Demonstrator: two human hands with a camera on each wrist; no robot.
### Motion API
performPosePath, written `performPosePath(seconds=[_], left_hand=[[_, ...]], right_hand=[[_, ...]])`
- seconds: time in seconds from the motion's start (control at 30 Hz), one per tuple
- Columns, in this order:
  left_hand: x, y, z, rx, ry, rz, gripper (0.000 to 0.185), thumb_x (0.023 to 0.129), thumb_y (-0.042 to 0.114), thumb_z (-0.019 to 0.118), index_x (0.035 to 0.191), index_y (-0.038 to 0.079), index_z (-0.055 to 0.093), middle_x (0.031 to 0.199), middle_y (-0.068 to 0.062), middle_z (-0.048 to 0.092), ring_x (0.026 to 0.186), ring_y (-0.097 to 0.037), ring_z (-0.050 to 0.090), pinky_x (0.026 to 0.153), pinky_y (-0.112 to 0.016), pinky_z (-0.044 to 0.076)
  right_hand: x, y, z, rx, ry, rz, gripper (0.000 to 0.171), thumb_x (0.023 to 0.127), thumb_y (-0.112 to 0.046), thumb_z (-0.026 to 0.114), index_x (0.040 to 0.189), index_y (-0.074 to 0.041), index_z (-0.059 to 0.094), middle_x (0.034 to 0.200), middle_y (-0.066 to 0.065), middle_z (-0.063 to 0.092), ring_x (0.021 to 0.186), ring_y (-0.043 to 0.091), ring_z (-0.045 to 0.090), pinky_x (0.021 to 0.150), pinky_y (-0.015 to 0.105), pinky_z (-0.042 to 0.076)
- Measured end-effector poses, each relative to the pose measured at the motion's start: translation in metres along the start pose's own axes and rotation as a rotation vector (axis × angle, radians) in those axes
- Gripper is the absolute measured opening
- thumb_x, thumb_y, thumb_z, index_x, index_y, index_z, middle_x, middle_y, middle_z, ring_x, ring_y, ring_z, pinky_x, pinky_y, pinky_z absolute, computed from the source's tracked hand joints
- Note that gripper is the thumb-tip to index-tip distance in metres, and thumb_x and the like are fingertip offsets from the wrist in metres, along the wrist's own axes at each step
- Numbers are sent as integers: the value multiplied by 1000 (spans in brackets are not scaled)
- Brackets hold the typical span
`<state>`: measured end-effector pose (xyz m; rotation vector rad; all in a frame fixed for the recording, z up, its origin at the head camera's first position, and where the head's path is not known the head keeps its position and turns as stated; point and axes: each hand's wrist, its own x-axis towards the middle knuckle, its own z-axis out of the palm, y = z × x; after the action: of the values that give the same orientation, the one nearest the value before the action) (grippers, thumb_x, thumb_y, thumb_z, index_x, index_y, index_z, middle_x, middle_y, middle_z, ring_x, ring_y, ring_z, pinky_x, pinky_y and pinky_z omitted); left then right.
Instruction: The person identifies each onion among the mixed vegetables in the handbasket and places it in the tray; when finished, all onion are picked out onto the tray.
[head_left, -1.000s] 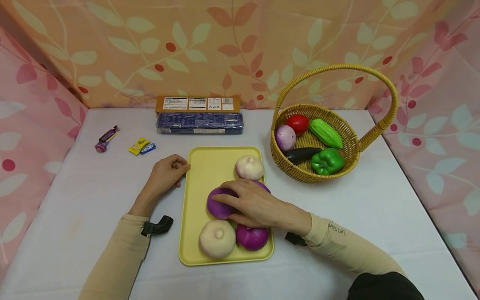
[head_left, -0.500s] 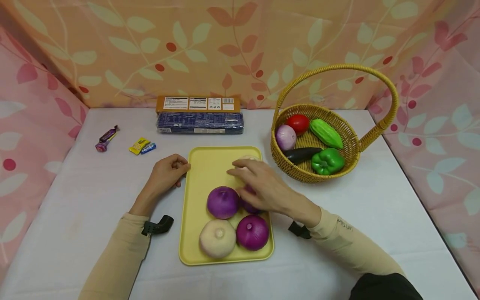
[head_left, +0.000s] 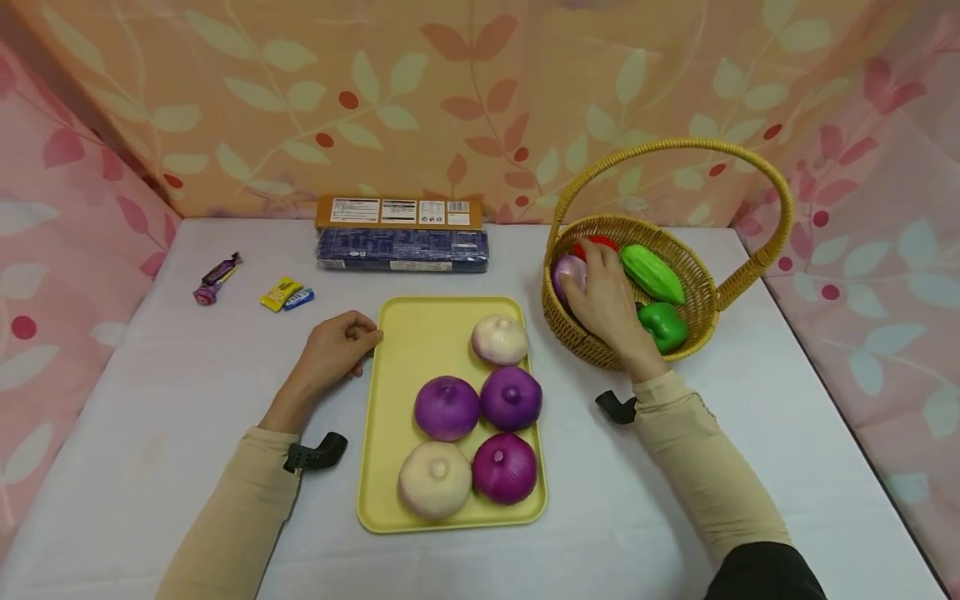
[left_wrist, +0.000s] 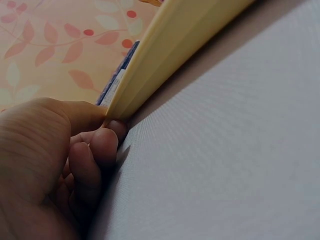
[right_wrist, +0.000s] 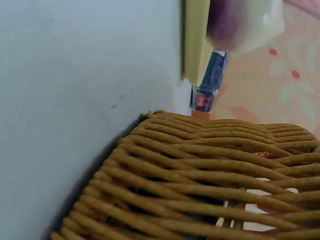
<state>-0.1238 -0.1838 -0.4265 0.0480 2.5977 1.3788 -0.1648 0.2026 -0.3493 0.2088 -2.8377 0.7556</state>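
My left hand (head_left: 337,352) pinches the left rim of a yellow tray (head_left: 405,333); in the left wrist view the thumb is above the tray edge (left_wrist: 165,50) and the fingertips below. On the tray are several onions: a pale one (head_left: 500,339), purple ones (head_left: 447,407) and a large white one (head_left: 435,479). My right hand (head_left: 606,298) reaches into a wicker basket (head_left: 581,340), its fingers at the right side of a light purple onion (head_left: 567,273). I cannot tell whether they grip it. The right wrist view shows mostly basket weave (right_wrist: 200,170).
Also in the basket are a partly covered tomato (head_left: 602,243), a long green vegetable (head_left: 652,273) and a green pepper (head_left: 663,325). Its tall handle (head_left: 780,217) arches above. Two flat packages (head_left: 401,250) lie at the back, small wrapped sweets (head_left: 281,294) at the left.
The right hand has left the purple onions on the tray and moved up and right into the basket, now covering the eggplant. The left hand keeps its place at the tray rim.
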Motion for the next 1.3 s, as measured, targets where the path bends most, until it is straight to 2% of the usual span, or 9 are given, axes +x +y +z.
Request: performPosePath(seconds=[0.13,0.3,0.43,0.67,0.77,0.87,1.1,1.23,1.3], left_hand=[[2,1,0,13,7,14,25,96,32,62,107,9,62,75,-7,65,48,-16,58,48,-30,51],[3,2,0,13,11,15,26,96,31,62,108,9,62,76,-7,65,48,-16,59,47,-30,50],[3,4,1,11,3,5,27,96,32,62,109,8,62,76,-7,65,48,-16,59,48,-30,50],[4,5,1,25,6,20,27,96,32,62,108,8,63,76,-6,65,48,-15,58,48,-30,50],[4,5,0,27,3,22,27,96,32,61,108,8,63,76,-7,65,48,-15,58,48,-29,50],[4,5,-1,25,-2,15,27,96,33,61,108,8,62,76,-7,65,49,-15,59,48,-29,50],[2,4,-1,22,-2,-6,27,96,33,61,108,10,62,75,-7,64,49,-17,59,48,-31,50],[2,3,0,23,-3,-12,26,95,33,61,108,10,62,73,-6,64,49,-17,58,47,-31,50],[1,3,0,19,-2,-12,26,95,32,61,107,10,62,73,-6,65,48,-17,58,47,-31,50]], right_hand=[[4,4,-1,-78,-180,54,61,97,-29,49,151,-8,32,148,32,35,131,51,44,108,61,36],[5,4,-3,-112,-242,37,59,95,-25,53,148,-8,34,143,32,40,126,49,49,103,61,41],[2,5,-5,-106,-184,56,62,91,-27,59,147,-10,37,138,31,43,120,49,52,98,61,44],[-10,-5,-16,6,101,54,66,85,-34,66,146,-20,43,137,23,41,113,41,53,87,58,48],[-18,-17,-22,81,191,5,66,82,-35,70,139,-14,45,132,20,46,109,36,55,85,52,49],[-27,-35,-25,176,196,-82,68,79,-31,75,134,-8,42,127,18,53,105,31,57,85,46,50],[-40,-69,-7,258,0,-421,70,77,-25,78,133,-3,43,134,16,52,109,25,57,90,43,51],[-44,-82,11,179,-99,-561,75,78,-28,76,143,-9,42,134,16,45,105,22,57,86,36,52],[-46,-87,19,135,-143,-591,75,79,-29,75,145,-13,43,132,17,42,94,19,61,80,33,53]])
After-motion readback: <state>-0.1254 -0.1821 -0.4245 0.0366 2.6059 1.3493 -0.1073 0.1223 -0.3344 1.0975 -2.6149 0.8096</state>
